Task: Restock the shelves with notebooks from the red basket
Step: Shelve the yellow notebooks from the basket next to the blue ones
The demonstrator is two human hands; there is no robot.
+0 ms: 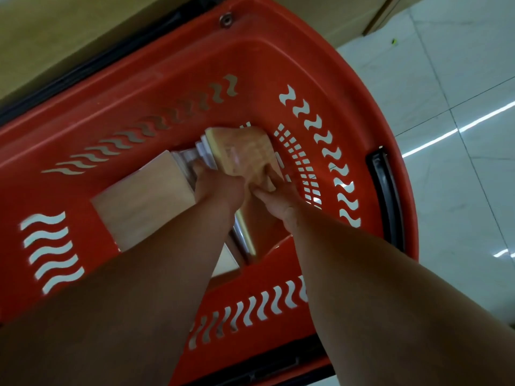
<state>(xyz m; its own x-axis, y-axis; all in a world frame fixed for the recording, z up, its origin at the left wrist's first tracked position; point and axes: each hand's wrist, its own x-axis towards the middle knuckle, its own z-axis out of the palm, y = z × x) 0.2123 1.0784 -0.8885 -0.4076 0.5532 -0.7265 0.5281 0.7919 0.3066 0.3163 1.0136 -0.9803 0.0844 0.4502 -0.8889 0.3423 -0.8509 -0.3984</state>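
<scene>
I look straight down into the red basket (195, 87), with both arms reaching to its bottom. Tan-covered notebooks lie inside: one stack (145, 199) sits to the left, and a tilted bundle of notebooks (245, 151) leans toward the basket's right wall. My left hand (214, 185) curls its fingers over the pale page edges of that bundle. From the right, my right hand (278, 199) grips the same bundle's lower corner. More notebooks with shiny wrapped edges (245, 238) lie partly hidden under my forearms.
The basket's black handle (386, 190) lies along its right rim. Glossy white floor tiles (459, 162) spread to the right. A beige cabinet or shelf base (69, 37) runs along the top left, close against the basket.
</scene>
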